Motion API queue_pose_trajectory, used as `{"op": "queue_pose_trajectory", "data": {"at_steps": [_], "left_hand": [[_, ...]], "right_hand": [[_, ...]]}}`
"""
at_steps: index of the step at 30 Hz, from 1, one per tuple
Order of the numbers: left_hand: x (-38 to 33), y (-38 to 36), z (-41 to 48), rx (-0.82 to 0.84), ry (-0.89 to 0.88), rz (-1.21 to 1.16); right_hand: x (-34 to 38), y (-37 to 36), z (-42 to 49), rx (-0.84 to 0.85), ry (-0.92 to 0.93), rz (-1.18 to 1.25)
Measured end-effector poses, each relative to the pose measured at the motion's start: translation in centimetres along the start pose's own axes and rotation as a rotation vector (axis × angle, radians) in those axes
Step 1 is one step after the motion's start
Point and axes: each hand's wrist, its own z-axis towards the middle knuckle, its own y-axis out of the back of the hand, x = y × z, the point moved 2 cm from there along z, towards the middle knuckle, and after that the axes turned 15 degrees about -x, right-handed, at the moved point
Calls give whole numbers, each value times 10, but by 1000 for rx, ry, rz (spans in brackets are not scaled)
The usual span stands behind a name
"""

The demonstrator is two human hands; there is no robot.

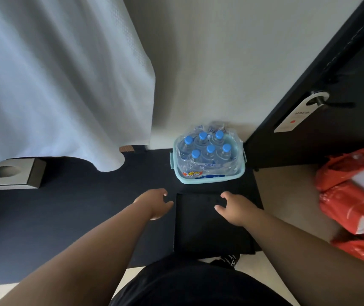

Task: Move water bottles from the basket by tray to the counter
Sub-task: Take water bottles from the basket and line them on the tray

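Observation:
A pale green basket (pixel 207 180) stands on the black counter against the wall, holding several clear water bottles (pixel 208 153) with blue caps in torn plastic wrap. A black tray (pixel 207 230) lies flat just in front of the basket. My left hand (pixel 155 203) hovers at the tray's left edge, fingers loosely spread and holding nothing. My right hand (pixel 234 207) is over the tray's far right part, fingers relaxed, also holding nothing. Both hands are a short way short of the basket.
A white curtain (pixel 62 85) hangs at the left over the black counter (pixel 77 217). A metal tissue box (pixel 11 174) sits far left. A black door (pixel 331 107) with a hanging tag is at the right; red bags (pixel 350 195) lie on the floor.

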Motion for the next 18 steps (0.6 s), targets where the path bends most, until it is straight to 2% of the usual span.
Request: {"op": "queue_pose_trajectory", "data": {"at_steps": [5,11,18], "left_hand": [[-19,11,12,-42,24,-37],[-65,56,39,-205,28,-127],[-105,87,77,-301,66,-154]], "right_hand": [[-10,16,21,-18,8,-21],[3,69,64,-161,115,-15],[28,104,112,-198,221,4]]}}
